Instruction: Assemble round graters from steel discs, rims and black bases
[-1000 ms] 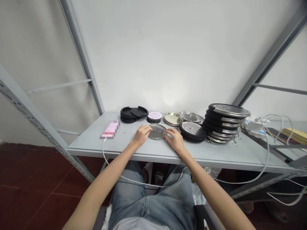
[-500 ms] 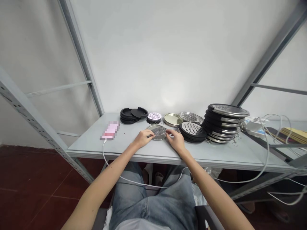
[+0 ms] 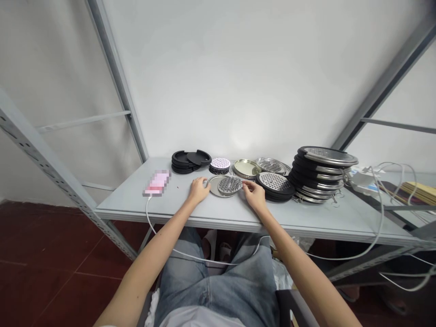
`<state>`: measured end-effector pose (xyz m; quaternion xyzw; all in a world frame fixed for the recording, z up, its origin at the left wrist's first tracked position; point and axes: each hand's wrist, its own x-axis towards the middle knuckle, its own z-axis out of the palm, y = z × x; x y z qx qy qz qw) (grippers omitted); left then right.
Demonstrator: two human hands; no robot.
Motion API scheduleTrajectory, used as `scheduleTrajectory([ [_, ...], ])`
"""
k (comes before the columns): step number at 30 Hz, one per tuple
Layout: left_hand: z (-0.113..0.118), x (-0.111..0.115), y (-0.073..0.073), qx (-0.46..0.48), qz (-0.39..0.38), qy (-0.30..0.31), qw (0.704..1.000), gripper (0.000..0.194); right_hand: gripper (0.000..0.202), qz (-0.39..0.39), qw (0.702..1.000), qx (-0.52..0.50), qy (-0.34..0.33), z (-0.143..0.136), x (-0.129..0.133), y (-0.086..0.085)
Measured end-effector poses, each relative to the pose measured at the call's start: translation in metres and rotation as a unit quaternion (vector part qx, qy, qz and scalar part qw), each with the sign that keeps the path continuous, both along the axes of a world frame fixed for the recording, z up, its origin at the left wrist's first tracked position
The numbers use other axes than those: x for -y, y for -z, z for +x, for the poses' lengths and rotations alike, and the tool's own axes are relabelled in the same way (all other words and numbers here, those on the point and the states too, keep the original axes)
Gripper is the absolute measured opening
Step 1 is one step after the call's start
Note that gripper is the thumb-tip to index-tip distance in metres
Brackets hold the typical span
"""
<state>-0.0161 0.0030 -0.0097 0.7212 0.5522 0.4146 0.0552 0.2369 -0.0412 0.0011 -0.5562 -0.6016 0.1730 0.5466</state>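
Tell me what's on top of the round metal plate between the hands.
A bumpy metal disc overlaps the right part of the plate; the surface beneath the disc is hidden.

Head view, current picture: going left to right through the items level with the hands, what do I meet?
Pixelated pink item, left hand, round metal piece bearing a textured disc, right hand, short black stack topped by a perforated disc, tall black-and-metal stack, yellow pile.
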Motion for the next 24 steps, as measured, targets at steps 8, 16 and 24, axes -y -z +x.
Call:
scheduleTrajectory([
  [8,0.0008,0.0046,-0.0038,0.003,-0.046,0.045,0.998,0.023,0.036,-0.019,0.998,-0.064,-0.015,0.0019,-0.0017,0.0033],
  [16,-0.0019,0.0031,-0.0014,0.023,-0.055,0.085,0.995,0.029,0.038,0.069,0.986,-0.149,0.028,0.0044,-0.0048,0.0053],
  [24,0.0008,-0.0027,0.0054,0.007,0.005,0.028,1.000,0.011,0.044,0.070,0.982,-0.174,0.031,0.0048,-0.0077,0.0089],
])
